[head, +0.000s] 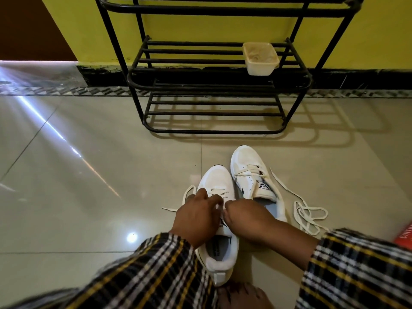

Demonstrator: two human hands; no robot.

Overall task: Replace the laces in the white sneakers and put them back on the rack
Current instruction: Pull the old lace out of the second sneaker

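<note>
While both hands are busy on the nearer shoe, here's the count from the head camera, placed relative to the rack:

Rack: one black metal shoe rack (219, 85) against the yellow wall, three tiers of bars visible, no shoes on it.

Sneakers: two white ones on the tiled floor in front of the rack. The near sneaker (219, 221) sits closest to the person, toe toward the rack; the far sneaker (254, 175) is just beside it, a bit closer to the rack and off to the right.

Laces: the far sneaker has a cream lace threaded loosely through a few eyelets, its long loose lace (308, 216) trailing in loops on the floor further right. The near one has a lace end (188, 195) poking out left of the hands.

Left hand (197, 216): fingers curled down over the near sneaker's eyelets; looks like it's pinching lace, but can't tell for sure.

Right hand (246, 216): fingers curled in at the same spot, nearly touching the left; grip hidden too.

Tub: one cream plastic tub (260, 59) on the rack's middle tier, right side.

Sleeves: two plaid ones.
</note>
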